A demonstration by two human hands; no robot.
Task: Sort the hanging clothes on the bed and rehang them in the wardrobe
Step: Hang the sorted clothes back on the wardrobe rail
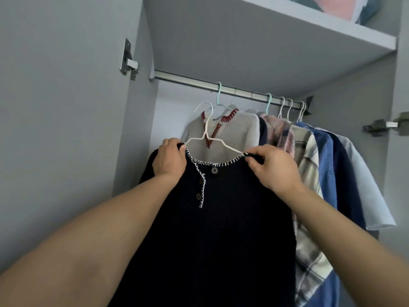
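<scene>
A dark navy knit top [221, 229] with white stitched neckline and brown buttons hangs on a white hanger [207, 129]. My left hand [169, 159] grips its left shoulder and my right hand [273, 166] pinches its right shoulder over the hanger's ends. The hanger's hook is below the metal wardrobe rail [199, 83], not on it. Behind it hangs a grey sweater [241, 134] with red stitching.
Several shirts hang on the rail to the right: a pink plaid one [282, 134], a beige check one [307, 165], a blue one [324, 156] and a light blue one [365, 185]. A shelf [287, 41] sits above the rail. The open door [55, 107] stands left.
</scene>
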